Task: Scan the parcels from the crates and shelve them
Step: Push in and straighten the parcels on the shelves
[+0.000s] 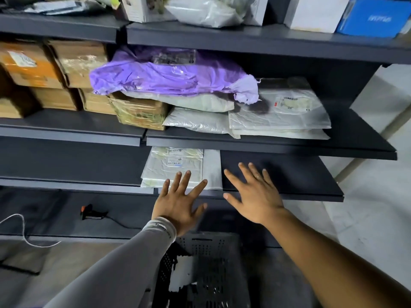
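Both of your hands are spread flat with the fingers straight and apart, holding nothing. Your left hand [180, 202], in a grey sleeve [124, 258], reaches over the front edge of the dark shelf [284, 174], and its fingertips lie over the near edge of a flat white parcel [175, 165] lying on that shelf; whether they press on it or hover just above cannot be told. Your right hand [255, 194], with a ring on one finger, is just beside the left, over the bare dark board to the right of that parcel and apart from it. Directly below your wrists stands a black perforated crate [206, 270] with something white showing inside. Down to the left of your left hand, on the lowest shelf, lies a black handheld scanner [91, 212] with an orange tip and a cable. On the shelf above your fingertips, a purple bag [169, 74] lies on top of stacked white mailers [278, 116], and brown cardboard boxes [55, 70] stand further left.
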